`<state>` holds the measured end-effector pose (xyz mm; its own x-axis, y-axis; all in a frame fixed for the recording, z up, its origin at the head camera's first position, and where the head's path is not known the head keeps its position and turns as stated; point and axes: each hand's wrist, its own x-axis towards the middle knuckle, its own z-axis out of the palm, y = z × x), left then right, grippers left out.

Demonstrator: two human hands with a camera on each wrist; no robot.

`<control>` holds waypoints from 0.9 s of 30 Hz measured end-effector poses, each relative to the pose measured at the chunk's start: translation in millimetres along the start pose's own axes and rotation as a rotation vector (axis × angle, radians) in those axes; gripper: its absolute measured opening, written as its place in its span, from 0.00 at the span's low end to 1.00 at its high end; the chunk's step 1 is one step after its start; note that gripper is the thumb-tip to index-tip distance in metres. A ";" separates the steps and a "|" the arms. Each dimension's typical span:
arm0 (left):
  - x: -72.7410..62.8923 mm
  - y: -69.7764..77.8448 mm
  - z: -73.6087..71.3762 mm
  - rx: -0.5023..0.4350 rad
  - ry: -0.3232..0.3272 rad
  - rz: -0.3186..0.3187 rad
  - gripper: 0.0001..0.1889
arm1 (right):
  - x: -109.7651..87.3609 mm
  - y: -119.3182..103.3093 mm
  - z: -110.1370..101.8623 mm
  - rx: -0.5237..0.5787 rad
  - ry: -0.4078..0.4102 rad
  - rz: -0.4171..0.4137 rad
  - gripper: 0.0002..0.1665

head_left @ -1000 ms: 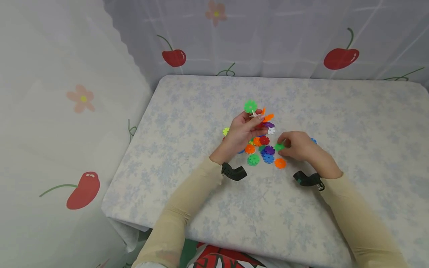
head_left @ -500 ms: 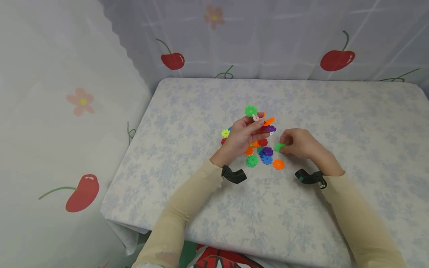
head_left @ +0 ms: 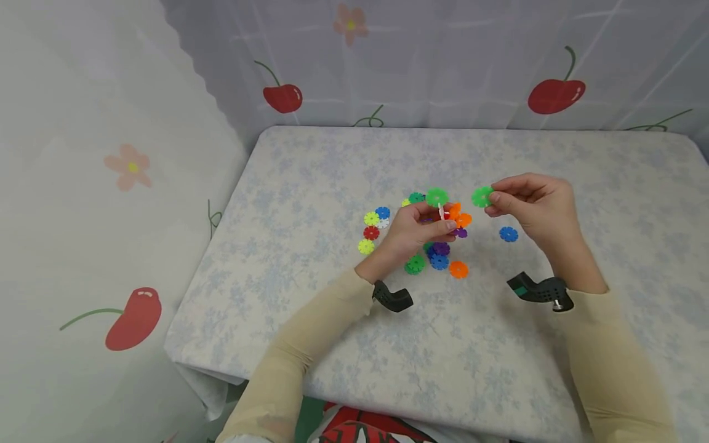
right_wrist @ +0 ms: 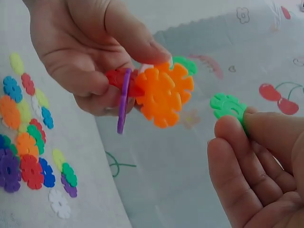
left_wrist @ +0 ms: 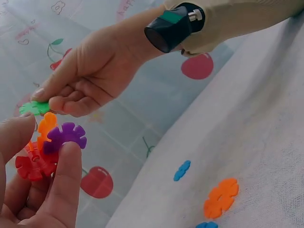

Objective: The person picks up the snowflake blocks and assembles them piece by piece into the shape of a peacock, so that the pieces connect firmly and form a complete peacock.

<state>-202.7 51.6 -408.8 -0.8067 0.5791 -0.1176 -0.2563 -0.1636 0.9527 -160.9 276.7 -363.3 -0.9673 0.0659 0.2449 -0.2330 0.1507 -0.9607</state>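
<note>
My left hand [head_left: 411, 235] grips a cluster of interlocking snowflake discs [right_wrist: 160, 97] between thumb and fingers. Red, orange, purple, white and green discs are joined in it; the fingers hide part of the red and white ones. The cluster's green disc [head_left: 437, 197] sticks up above the hand in the head view. To its right, my right hand [head_left: 545, 209] pinches a loose green snowflake disc [head_left: 482, 197] by its edge, with thumb and forefinger. In the right wrist view, this loose green disc [right_wrist: 228, 107] is apart from the cluster. Both hands are raised above the table.
Loose discs of several colours lie on the patterned tablecloth [head_left: 310, 258] beneath and around the left hand. An orange disc [head_left: 458, 269] lies nearest the front, and a blue disc [head_left: 508, 234] lies below the right hand. A cherry-print curtain [head_left: 421, 67] hangs behind the table.
My right hand has lifted the green disc off the table, up and to the right. My left hand has shifted slightly right and down with the cluster, which has turned a little.
</note>
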 end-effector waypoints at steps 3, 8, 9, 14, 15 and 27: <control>-1.4 -0.2 0.9 0.044 -0.009 0.024 0.14 | -3.6 -6.0 8.6 -0.062 -0.011 -0.107 0.07; -2.2 -1.4 2.2 0.065 -0.028 0.083 0.17 | -6.8 -11.0 17.2 -0.149 -0.014 -0.242 0.07; -2.4 -1.5 2.6 0.074 -0.034 0.101 0.18 | -7.5 -11.5 17.6 -0.163 -0.010 -0.258 0.07; -5.7 0.2 5.3 0.185 -0.033 0.185 0.19 | -10.2 -14.0 16.1 -0.175 0.023 -0.310 0.07; -6.4 1.0 6.1 0.209 -0.028 0.204 0.19 | -10.4 -14.3 15.4 -0.172 0.024 -0.322 0.07; -9.5 5.0 8.3 0.257 0.032 0.267 0.19 | -11.8 -19.7 14.9 -0.264 -0.025 -0.434 0.14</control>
<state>-191.8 51.9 -400.6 -0.8442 0.5175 0.1399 0.1044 -0.0973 0.9898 -146.4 258.3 -349.2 -0.7899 -0.0806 0.6079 -0.5836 0.4033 -0.7049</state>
